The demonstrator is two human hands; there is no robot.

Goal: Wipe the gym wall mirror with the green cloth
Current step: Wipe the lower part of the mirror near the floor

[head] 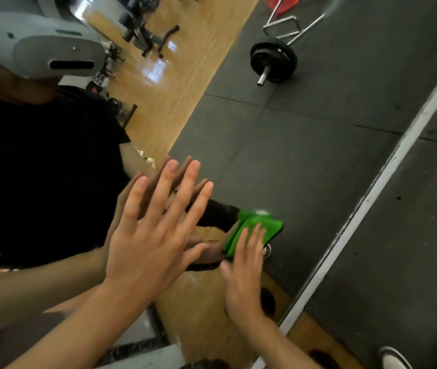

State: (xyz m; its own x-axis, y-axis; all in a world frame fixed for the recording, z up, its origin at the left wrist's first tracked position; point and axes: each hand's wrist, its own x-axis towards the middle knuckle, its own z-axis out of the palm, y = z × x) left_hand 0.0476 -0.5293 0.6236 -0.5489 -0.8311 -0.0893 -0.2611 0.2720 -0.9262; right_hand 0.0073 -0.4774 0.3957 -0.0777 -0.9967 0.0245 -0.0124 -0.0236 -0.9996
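The wall mirror [305, 155] fills most of the view, its pale frame strip [387, 177] running diagonally at the right. My left hand [153, 235] lies flat against the glass with fingers spread and straight, meeting its own reflection. My right hand [244, 278] presses the green cloth [254, 227] flat against the mirror with straight fingers; the cloth sticks out beyond the fingertips, up and to the right. Part of the cloth is hidden under my fingers.
The glass reflects a person in a black shirt wearing a grey headset [52, 46], a wooden floor with exercise machines [145, 35], dark rubber mats and a barbell with a black plate [273, 59]. Real rubber flooring and white shoes [395, 358] lie at the lower right.
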